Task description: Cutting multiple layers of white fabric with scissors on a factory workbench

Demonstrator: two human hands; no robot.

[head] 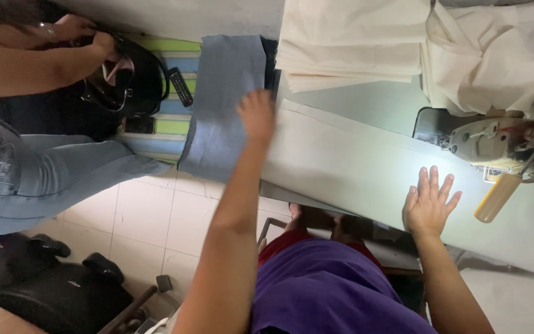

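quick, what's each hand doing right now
Left hand: open, blurred, on the grey cloth.
Right hand: open, flat on the pale cloth, holding nothing.

From my view, the sewing machine (502,145) stands at the table's (366,105) right end. My right hand (429,201) lies flat on the long fabric strip (347,164), just left of the machine. My left hand (256,114) rests at the strip's left end, touching the cloth piece (224,105) draped over the table's left edge. Folded fabric stacks (353,43) sit along the far edge. A co-worker's hands (88,37) are in a bag (125,80) beyond the left end.
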